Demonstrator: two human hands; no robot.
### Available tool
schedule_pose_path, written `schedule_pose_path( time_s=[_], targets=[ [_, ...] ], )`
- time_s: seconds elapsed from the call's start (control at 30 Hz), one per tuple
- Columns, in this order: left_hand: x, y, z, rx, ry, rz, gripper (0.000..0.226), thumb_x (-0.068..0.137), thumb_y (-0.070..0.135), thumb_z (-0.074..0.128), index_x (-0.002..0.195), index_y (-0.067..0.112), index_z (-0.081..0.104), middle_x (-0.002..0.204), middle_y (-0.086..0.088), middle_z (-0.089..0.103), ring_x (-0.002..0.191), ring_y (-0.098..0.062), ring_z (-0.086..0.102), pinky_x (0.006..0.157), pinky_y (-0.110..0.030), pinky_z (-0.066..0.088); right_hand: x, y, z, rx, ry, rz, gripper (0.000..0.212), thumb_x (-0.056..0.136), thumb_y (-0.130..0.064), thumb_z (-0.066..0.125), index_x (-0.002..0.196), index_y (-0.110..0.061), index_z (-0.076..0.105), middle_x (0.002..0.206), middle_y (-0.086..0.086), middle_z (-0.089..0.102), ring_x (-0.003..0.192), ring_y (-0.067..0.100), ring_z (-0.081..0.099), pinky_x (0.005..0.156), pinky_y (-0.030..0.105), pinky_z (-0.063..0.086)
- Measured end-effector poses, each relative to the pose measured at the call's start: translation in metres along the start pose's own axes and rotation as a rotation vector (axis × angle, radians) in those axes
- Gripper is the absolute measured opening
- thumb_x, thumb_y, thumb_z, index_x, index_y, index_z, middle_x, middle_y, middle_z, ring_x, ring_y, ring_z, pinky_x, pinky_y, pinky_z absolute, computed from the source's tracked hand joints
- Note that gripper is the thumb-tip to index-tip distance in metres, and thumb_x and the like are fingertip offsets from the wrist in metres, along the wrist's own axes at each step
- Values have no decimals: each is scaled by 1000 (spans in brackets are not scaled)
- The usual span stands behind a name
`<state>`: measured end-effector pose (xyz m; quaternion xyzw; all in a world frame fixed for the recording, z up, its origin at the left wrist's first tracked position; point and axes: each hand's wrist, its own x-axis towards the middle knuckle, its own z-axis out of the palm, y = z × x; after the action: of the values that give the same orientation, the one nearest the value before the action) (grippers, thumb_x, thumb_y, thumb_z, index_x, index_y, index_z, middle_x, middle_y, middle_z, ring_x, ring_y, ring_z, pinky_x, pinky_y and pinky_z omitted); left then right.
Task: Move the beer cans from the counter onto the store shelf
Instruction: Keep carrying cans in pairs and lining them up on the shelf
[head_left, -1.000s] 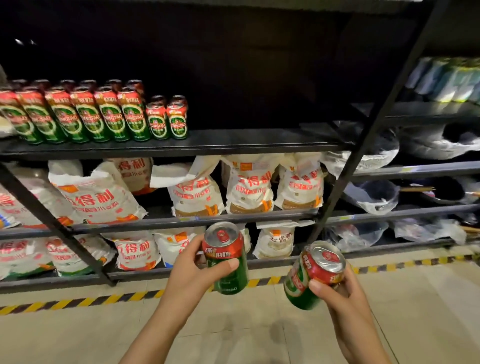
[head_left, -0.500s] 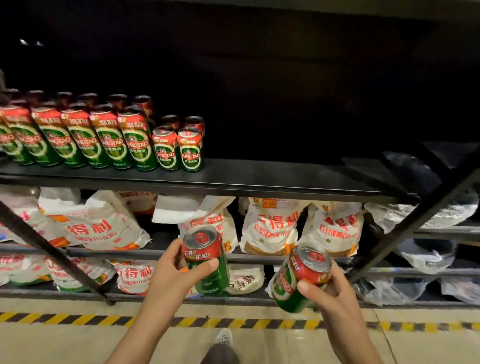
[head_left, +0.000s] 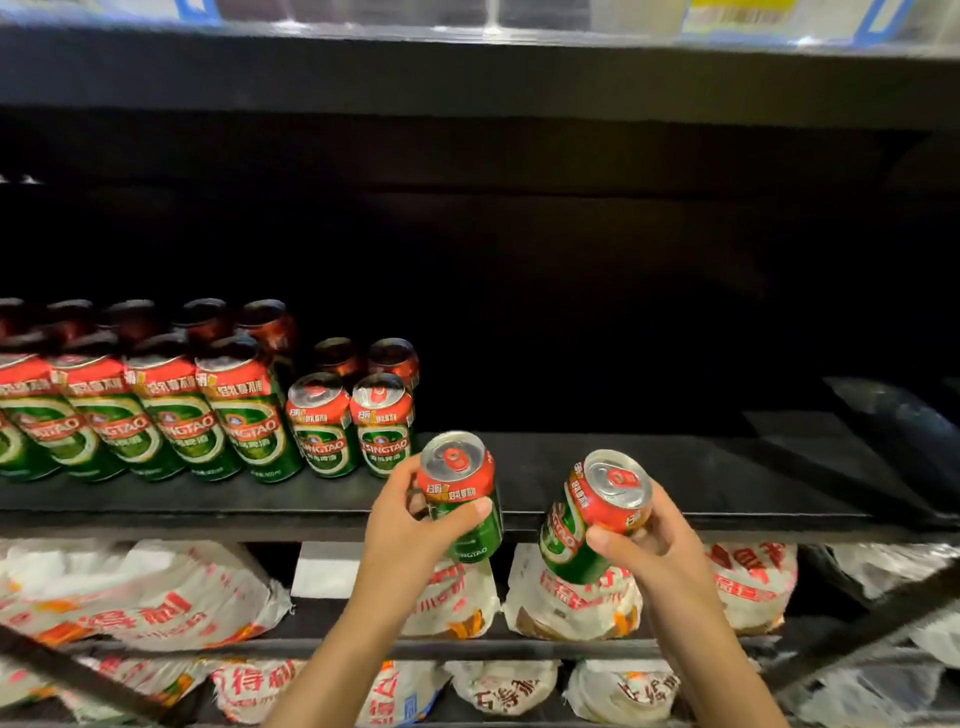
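I hold one short green-and-red aluminium beer can (head_left: 464, 493) in my left hand (head_left: 415, 519), fingers and thumb curled round its side, roughly upright in front of the black metal shelf's (head_left: 675, 483) front edge, just right of the two short cans (head_left: 353, 421) already standing there. My right hand (head_left: 654, 545) grips a second short green-and-red can (head_left: 592, 514), tilted with its silver top leaning toward me, near the same edge. The two hands are apart. Left along the shelf stand rows of tall green-and-red cans (head_left: 156, 410). On the lower shelves lie white plastic sacks with red lettering (head_left: 135, 597)
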<state>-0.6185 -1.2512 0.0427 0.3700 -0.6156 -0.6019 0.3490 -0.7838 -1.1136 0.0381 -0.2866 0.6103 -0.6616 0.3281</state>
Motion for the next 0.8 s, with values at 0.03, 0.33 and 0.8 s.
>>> schedule_pose_path(
  time_s=[0.03, 0.33, 0.8],
  targets=[
    [8, 0, 3, -7, -6, 4, 53, 70, 11, 79, 115, 27, 56, 105, 9, 67, 92, 1, 64, 75, -17, 52, 10, 0, 1, -9, -7, -6, 77, 43, -37, 81, 117, -31, 58, 108, -7, 69, 100, 10, 66, 83, 29, 51],
    [60, -4, 20, 27, 33, 16, 65, 68, 20, 82, 124, 28, 50, 115, 10, 63, 102, 2, 60, 83, -17, 49, 77, 5, 12, -88, -84, -20, 81, 47, -41, 82, 122, -33, 53, 109, -13, 67, 98, -3, 62, 70, 9, 50],
    [98, -30, 40, 97, 89, 51, 63, 72, 22, 80, 126, 23, 47, 119, 5, 57, 106, -1, 58, 87, -14, 48, 128, 28, 5, -112, -130, -44, 79, 51, -44, 78, 123, -25, 52, 112, -7, 67, 104, 8, 63, 81, 17, 52]
  ],
)
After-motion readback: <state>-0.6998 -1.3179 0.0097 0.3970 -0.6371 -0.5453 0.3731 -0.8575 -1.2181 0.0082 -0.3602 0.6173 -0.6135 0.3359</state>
